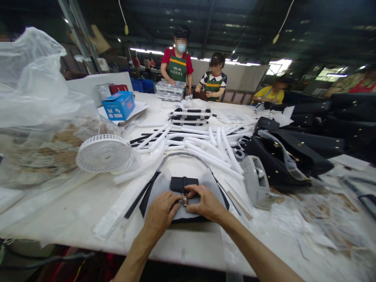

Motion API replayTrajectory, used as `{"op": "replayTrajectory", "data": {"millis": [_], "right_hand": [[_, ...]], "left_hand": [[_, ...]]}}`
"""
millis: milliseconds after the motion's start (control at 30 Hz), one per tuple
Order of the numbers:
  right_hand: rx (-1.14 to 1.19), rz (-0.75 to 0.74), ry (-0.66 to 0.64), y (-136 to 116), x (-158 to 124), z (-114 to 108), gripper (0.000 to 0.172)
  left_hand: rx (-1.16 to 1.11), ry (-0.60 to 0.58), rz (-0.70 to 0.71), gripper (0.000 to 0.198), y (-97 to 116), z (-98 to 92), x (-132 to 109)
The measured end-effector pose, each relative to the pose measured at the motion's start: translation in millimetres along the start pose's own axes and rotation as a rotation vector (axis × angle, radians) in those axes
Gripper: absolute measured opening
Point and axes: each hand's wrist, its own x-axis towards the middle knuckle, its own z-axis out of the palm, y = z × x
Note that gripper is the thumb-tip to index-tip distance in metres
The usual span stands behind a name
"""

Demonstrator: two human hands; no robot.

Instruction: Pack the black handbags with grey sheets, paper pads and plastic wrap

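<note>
A handbag (pixel 161 181) lies in front of me on the table, its body covered by pale grey wrapping with black edges showing. Its handle (pixel 188 153) arches away from me. On the bag's middle is a black strap tab (pixel 176 183), with a small shiny metal clasp (pixel 185 199) at its lower end. My right hand (pixel 205 202) has its index finger and thumb curled about the clasp. From the other side, my left hand (pixel 161 209) rests on the wrapping, fingers stretched toward the clasp and fingertips close against it.
White foam tubes (pixel 202 150) and black strips lie behind the bag. A white fan (pixel 104 153) and plastic bag (pixel 38 98) are left; a tape dispenser (pixel 256 182) and black bags (pixel 282 152) are right. Two people (pixel 178 64) work across the table.
</note>
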Motion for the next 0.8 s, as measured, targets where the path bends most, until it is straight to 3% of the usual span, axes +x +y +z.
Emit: {"op": "replayTrajectory", "data": {"millis": [167, 333, 400, 533, 667, 733, 800], "right_hand": [[-0.140, -0.048, 0.076, -6, -3, 7, 0.060], [-0.256, -0.250, 0.140, -2, -14, 20, 0.017], [-0.230, -0.293, 0.187, 5, -16, 25, 0.015], [-0.001, -0.186, 0.306, 10, -12, 22, 0.022], [0.157, 0.013, 0.318, 3, -7, 11, 0.019], [0.157, 0.018, 0.300, 2, -7, 11, 0.018], [0.088, -0.066, 0.252, 5, -10, 16, 0.016]], "left_hand": [[-0.124, -0.030, -0.110, 0.025, 1, -3.9, 3], [-0.145, -0.111, -0.194, 0.034, 2, -6.5, 7], [-0.072, -0.155, -0.192, 0.041, 6, -9.8, 11], [0.061, -0.277, -0.223, 0.047, 21, -18.2, 28], [0.089, -0.243, -0.319, 0.034, 29, -16.8, 43], [0.041, -0.204, -0.373, 0.028, 27, -13.4, 44], [-0.044, -0.178, -0.415, 0.023, 22, -11.0, 41]]}}
